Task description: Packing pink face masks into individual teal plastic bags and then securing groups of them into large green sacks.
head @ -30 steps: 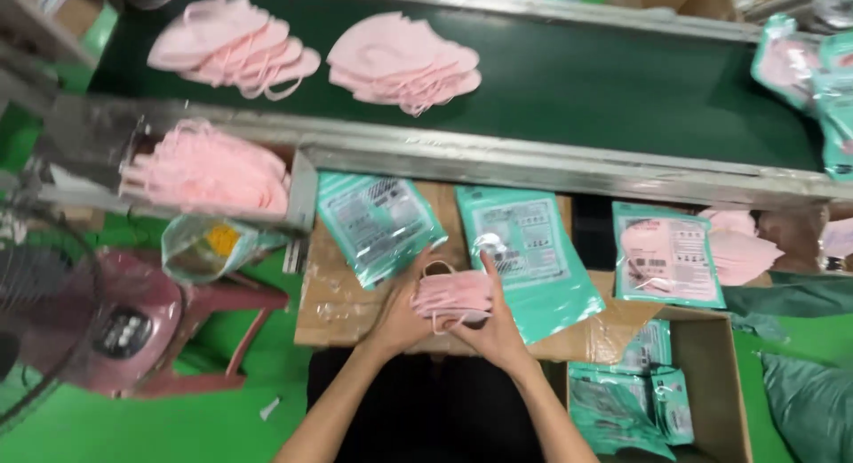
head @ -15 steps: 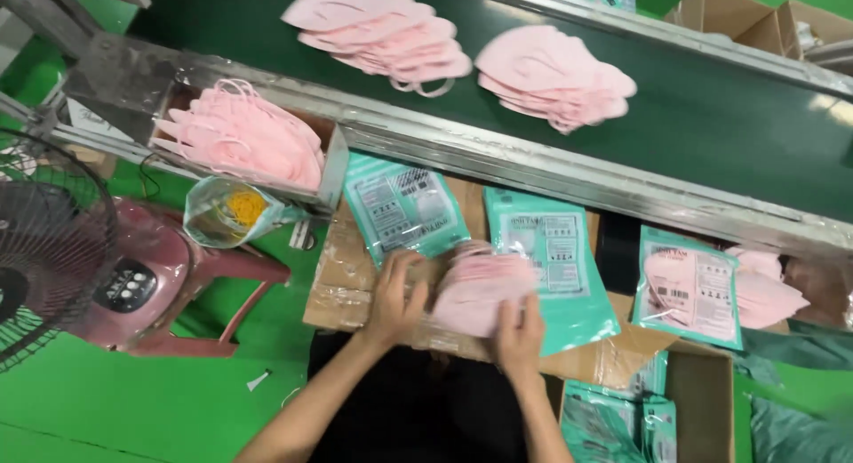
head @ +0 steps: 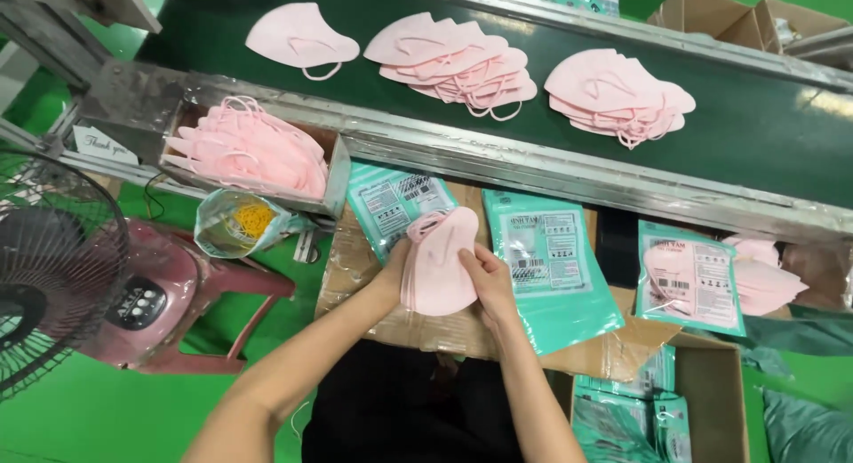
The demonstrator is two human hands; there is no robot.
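Head camera view: both hands meet over the cardboard sheet (head: 355,276), the left hand (head: 394,269) and right hand (head: 487,275) with fingers closed around a stack of pink masks (head: 440,266), not yet bagged. Beside it lie empty teal pouches (head: 551,267); one filled pouch (head: 689,276) sits rightward. Farther off, more mask piles (head: 462,63) wait on the green conveyor belt (head: 755,116).

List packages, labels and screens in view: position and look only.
Teal pouch: flat, under the mask stack both hands hold.
Teal pouch: flat rectangle, right of the hands.
Teal pouch: further right, pink masks showing through.
White card: left rail.
Fan control panel: dark, on pink base.
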